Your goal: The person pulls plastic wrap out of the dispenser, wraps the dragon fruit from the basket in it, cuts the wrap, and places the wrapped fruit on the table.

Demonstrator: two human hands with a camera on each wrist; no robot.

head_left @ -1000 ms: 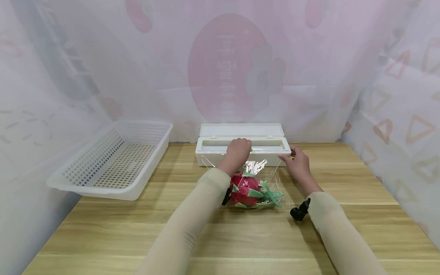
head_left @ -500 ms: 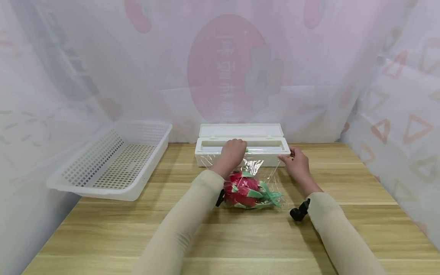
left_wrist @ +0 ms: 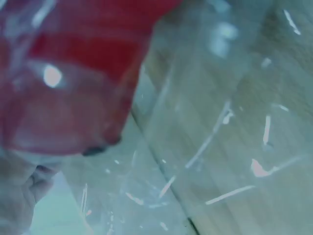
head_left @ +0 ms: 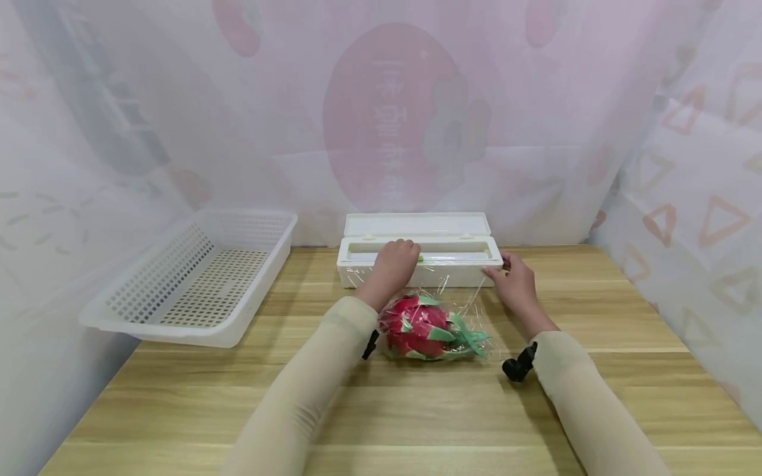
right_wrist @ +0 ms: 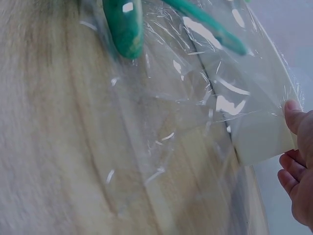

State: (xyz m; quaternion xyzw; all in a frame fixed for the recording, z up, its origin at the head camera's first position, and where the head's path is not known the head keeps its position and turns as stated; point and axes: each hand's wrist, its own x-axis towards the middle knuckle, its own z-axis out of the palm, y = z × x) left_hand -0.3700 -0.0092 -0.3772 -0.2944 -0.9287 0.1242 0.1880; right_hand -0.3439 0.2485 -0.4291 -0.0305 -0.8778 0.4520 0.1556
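Note:
A white cling film dispenser stands at the back of the table with its lid raised. At its front rim my left hand curls over a slide cutter, of which only a green bit shows. My right hand grips the dispenser's right end, thumb at the front edge and fingers round the end, as the right wrist view also shows. Clear cling film hangs from the rim over a red dragon fruit with green scales. In the left wrist view the fruit's red skin fills the upper left.
A white perforated plastic basket stands at the left of the wooden table. Behind the dispenser rises a printed cloth backdrop. Each wrist carries a small black camera, the right one just beside the sleeve.
My left hand has slid left along the dispenser's front rim, and the green bit has moved with it. The right hand stays on the dispenser's end. The film in front looks slacker.

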